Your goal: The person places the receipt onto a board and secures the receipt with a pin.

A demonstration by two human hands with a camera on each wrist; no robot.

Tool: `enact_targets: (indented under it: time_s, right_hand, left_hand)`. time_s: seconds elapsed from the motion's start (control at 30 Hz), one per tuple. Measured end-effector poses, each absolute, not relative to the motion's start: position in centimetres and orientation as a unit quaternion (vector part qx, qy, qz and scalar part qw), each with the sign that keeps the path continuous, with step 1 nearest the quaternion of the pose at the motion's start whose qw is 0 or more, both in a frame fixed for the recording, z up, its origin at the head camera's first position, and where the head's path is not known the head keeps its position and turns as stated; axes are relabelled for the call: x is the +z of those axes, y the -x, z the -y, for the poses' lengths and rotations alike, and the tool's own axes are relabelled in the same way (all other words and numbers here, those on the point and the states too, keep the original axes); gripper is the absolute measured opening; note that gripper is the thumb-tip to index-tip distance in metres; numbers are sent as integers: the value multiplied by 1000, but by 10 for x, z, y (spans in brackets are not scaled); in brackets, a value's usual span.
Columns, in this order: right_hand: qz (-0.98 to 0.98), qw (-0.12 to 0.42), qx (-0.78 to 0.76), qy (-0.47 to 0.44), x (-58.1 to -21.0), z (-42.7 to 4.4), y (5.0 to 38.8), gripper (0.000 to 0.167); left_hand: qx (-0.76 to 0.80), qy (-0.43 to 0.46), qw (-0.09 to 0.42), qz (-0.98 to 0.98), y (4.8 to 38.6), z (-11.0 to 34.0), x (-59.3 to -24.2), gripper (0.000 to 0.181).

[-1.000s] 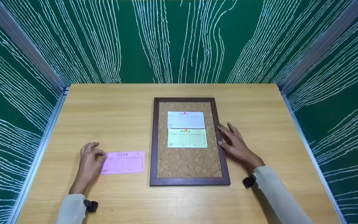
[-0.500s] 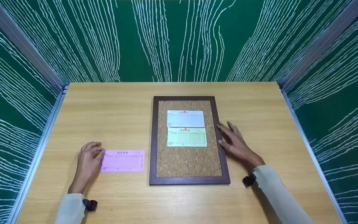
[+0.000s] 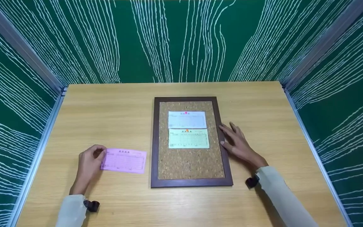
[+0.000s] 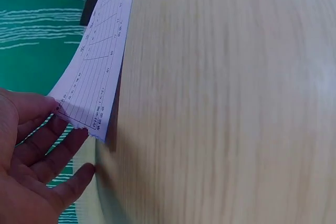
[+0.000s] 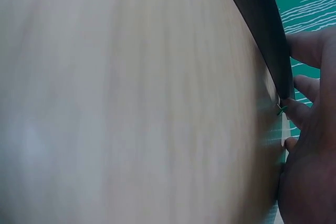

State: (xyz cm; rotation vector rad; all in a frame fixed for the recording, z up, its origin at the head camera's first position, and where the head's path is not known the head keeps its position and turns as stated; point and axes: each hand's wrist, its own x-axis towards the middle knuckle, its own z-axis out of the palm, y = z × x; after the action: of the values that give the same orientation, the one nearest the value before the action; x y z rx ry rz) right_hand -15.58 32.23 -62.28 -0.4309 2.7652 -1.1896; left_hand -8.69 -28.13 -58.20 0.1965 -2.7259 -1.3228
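Note:
My left hand [image 3: 90, 162] pinches the left edge of a pink printed slip [image 3: 124, 160] between thumb and index finger. In the left wrist view the slip [image 4: 97, 72] has a ragged torn end at the fingertips and bends up off the table. My right hand [image 3: 239, 146] rests its fingertips and thumb on the right side of a cork board [image 3: 189, 165] in a dark brown frame. In the right wrist view the fingers touch the dark frame [image 5: 260, 19], and a small green thing [image 5: 282, 110] shows by one fingertip; its kind is unclear.
A white slip [image 3: 187, 120] with a red pin [image 3: 186, 113] is on the board's upper part. Just below lies a light green slip [image 3: 189, 139] with an orange pin [image 3: 187, 130]. A wooden table [image 3: 112, 110] carries everything, with green white-streaked walls [image 3: 150, 41] on three sides.
The pink slip has shifted slightly up and left with my left hand, and its left end now sits tilted higher. My right hand stays on the frame.

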Motion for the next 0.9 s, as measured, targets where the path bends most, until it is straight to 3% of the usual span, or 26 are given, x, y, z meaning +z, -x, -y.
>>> enact_targets:
  time_s: [0.9]
  right_hand:
    - [-911,57,-387,133,-621,-320,155,69]
  left_hand:
    - [-496,-96,53,861,89,283,-561,13]
